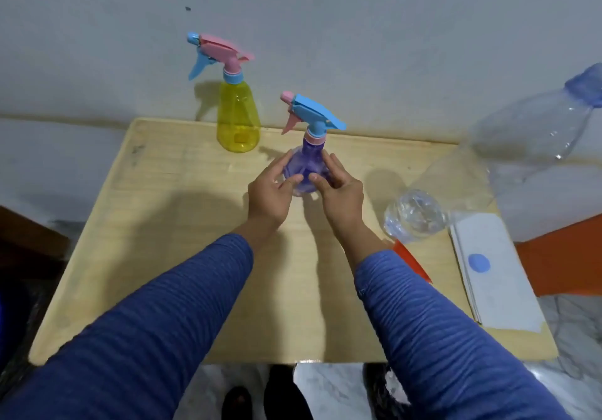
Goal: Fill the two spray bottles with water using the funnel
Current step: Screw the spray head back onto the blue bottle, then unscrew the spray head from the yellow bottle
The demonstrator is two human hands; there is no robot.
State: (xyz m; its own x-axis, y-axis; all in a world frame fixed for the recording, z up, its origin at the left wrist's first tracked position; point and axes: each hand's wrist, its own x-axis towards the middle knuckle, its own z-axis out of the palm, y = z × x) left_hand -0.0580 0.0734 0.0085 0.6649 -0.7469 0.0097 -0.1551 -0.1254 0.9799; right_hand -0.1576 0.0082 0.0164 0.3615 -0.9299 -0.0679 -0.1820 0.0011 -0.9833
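A purple spray bottle with a blue-and-pink trigger head stands at the middle of the wooden table. My left hand and my right hand cup its body from either side, fingers curved round it and thumbs on its front. A yellow spray bottle with a pink-and-blue head stands by itself at the table's far edge, near the wall. A large clear plastic bottle with a blue cap rests on the table at the right. An orange piece, apparently the funnel, shows beside my right forearm, partly hidden.
A stack of white paper sheets with a blue dot lies at the table's right edge. An orange object stands beyond that edge. A grey wall rises right behind the table. Dark shoes show on the marble floor below.
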